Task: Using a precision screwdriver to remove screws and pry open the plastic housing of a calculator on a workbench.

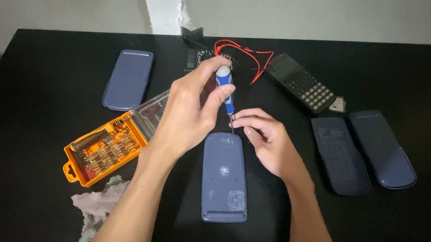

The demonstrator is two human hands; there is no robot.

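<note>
- The left hand [190,109] is closed around a blue-handled screwdriver [225,86], holding it upright.
- Just below that hand lies a blue calculator [225,179], face down on the black counter [24,184], back cover on.
- The right hand [266,139] pinches the screwdriver's thin shaft, steadying the tip at the calculator's top edge.
- Left of the left hand, the orange bit case [103,150] sits open.
- Well right of the right hand, two covers [364,151] lie off; another calculator [301,82] waits beyond.

Calculator back [225,176] lies centre frame on the table [18,189], under my screwdriver [226,88]. Bit case [106,148] left of it, rag [98,205] below that. Cover [128,79] upper left; calculator [301,82] upper right; two covers [364,151] right.
</note>
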